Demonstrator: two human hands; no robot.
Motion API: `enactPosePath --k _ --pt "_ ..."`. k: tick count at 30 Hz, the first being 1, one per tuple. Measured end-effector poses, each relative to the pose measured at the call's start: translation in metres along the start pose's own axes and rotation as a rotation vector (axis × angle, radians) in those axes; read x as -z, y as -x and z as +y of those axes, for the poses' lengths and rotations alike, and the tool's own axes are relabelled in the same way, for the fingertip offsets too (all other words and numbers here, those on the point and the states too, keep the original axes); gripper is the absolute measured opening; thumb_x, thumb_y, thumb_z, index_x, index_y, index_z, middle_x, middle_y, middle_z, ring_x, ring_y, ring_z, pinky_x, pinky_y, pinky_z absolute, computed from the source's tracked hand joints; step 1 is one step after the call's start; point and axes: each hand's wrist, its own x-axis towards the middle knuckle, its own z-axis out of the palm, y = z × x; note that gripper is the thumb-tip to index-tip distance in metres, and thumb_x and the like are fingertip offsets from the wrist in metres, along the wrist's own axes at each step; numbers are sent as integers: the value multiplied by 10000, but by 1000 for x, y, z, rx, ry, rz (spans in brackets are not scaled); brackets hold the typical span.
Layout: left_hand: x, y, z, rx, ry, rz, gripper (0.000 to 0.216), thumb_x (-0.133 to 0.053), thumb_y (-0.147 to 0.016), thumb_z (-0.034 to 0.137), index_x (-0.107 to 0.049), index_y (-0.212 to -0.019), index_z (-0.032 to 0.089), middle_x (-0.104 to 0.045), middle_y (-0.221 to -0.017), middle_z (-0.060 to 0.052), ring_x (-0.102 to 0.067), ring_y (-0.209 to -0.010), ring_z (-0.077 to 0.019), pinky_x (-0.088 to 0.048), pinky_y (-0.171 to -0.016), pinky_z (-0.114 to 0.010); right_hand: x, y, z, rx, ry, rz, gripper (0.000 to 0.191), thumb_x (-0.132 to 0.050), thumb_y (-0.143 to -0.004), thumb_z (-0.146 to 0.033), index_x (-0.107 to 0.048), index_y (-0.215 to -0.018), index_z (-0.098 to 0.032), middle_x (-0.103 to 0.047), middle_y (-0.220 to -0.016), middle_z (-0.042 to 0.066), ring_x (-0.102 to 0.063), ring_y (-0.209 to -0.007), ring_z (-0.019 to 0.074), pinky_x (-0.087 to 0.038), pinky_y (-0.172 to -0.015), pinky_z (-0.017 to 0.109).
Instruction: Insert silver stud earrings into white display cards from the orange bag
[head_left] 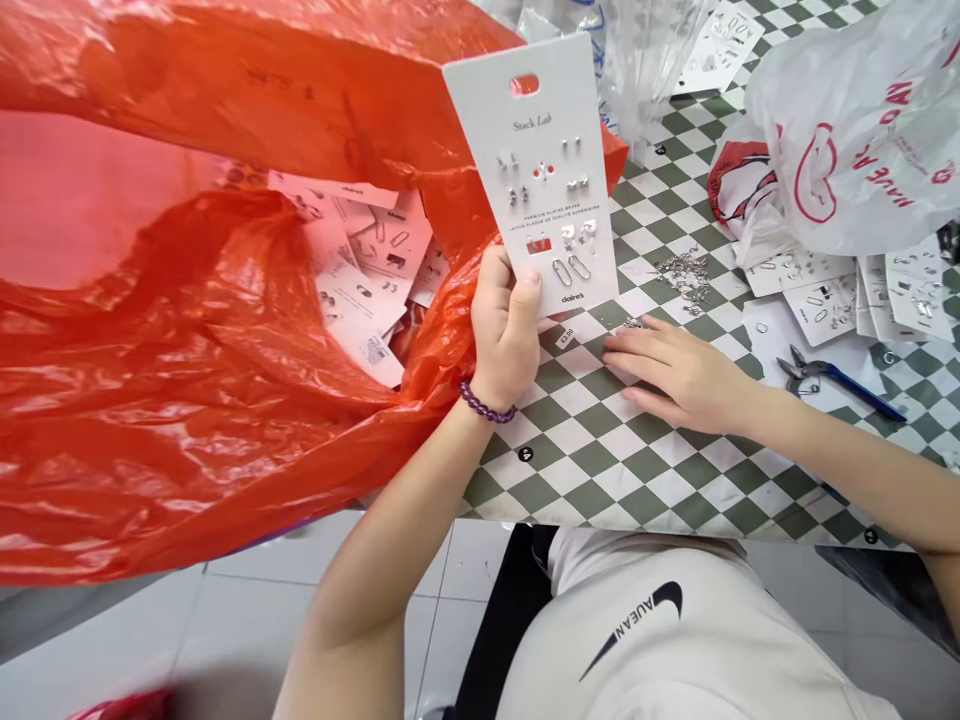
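My left hand [507, 318] grips a white earring card [544, 210] by its lower edge, thumb on the front. Several pairs of small studs and two paperclip-shaped earrings are mounted on the card, which stands upright above the table. My right hand [679, 375] rests on the checked tablecloth with its fingers stretched out. Small metal pieces [634, 323] lie at its fingertips; whether the fingers press on them I cannot tell. Just beyond is a small heap of silvery jewellery parts [684, 278]. A price sticker [567, 338] shows below the card.
A large open red plastic bag [225, 400] on the left contains several earring cards [375, 255]. At right are blue-handled pliers [844, 380], more cards [821, 305] and a white printed plastic bag [862, 130]. Clear plastic bags [652, 60] lie at the back.
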Motion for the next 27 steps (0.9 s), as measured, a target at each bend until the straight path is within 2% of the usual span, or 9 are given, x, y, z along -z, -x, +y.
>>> enactPosePath --k 2,4,6,8,13,17,20,23,27 --pt "1 -1 -1 -31 -11 -7 276 -540 -866 523 -552 -877 248 -567 -821 -13 -596 -823 -187 -514 -791 -357 6 16 -6 -75 38 114 286 -480 -934 -213 -604 -1176 -124 -655 -1199 133 -617 -1110 246 -508 -970 437" --pt "1 -1 -1 -20 -25 -8 268 -535 -869 531 -563 -868 265 -581 -839 -13 -605 -832 -184 -521 -787 -343 11 29 -10 -278 146 157 277 -524 -904 -214 -604 -1148 -110 -686 -1066 142 -655 -958 262 -557 -801 411" --pt "2 0 -2 9 -37 -9 279 -538 -863 549 -569 -857 273 -585 -855 -15 -617 -858 -190 -531 -778 -335 12 33 -9 -485 233 103 300 -568 -876 -275 -603 -1121 -105 -682 -909 127 -647 -812 275 -539 -645 399" --pt "2 1 -4 32 -43 -11 289 -546 -853 564 -573 -858 276 -586 -868 -18 -624 -885 -200 -541 -759 -332 8 30 -6 -580 212 38 305 -587 -859 -297 -594 -1109 -124 -659 -857 105 -629 -775 270 -513 -599 378" --pt "3 1 -4 60 -56 -14 318 -534 -845 594 -577 -901 284 -590 -918 -27 -627 -944 -216 -560 -722 -321 -1 16 -3 -493 9 111 245 -564 -848 -150 -574 -1093 -157 -657 -943 79 -624 -794 202 -514 -683 323" --pt "-1 5 6 96 -26 -119 335 -511 -868 579 -548 -963 260 -578 -927 -33 -650 -831 -188 -578 -616 -303 3 17 -3 -540 -44 198 212 -584 -860 -191 -587 -1071 -171 -637 -948 62 -613 -728 166 -498 -612 287" --pt "-6 10 13 102 -8 -213 318 -511 -883 549 -515 -963 241 -564 -926 -23 -656 -761 -160 -569 -537 -265 2 15 1 -533 37 143 299 -596 -871 -244 -579 -1160 -173 -631 -1026 84 -619 -793 196 -485 -585 296" --pt "-8 13 15 129 -14 -260 312 -491 -896 542 -505 -967 238 -565 -918 -19 -667 -786 -166 -587 -567 -273 -2 8 7 -497 139 88 259 -601 -878 -280 -621 -1112 -171 -642 -983 90 -618 -830 229 -459 -543 303" --pt "-6 12 13 157 -44 -239 341 -480 -895 558 -515 -991 233 -568 -945 -35 -669 -917 -218 -609 -683 -335 -1 4 10 -452 89 203 158 -537 -928 -238 -682 -896 -184 -682 -823 54 -631 -756 190 -480 -576 300"
